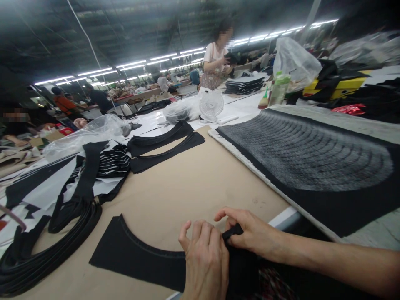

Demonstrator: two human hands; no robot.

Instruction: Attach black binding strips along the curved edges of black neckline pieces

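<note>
A curved black fabric-like piece (137,254) lies near the front edge of the work surface, its right end reaching under my hands. My left hand (206,258) bears down on it with bent fingers close together; the fingertips and thumb are hidden. Just to the right, my right hand (246,229) pinches a folded black edge of the piece between thumb and fingers. Farther back lie similar curved black pieces (165,152), stacked in two groups.
To the left, a bundle of black strips (71,237) lies beside black-and-white striped pieces (114,162). At right is a board (328,225) with a black sheet covered in greyish marks. Behind stand a small white fan (211,105), bottles (279,88) and a person (215,62).
</note>
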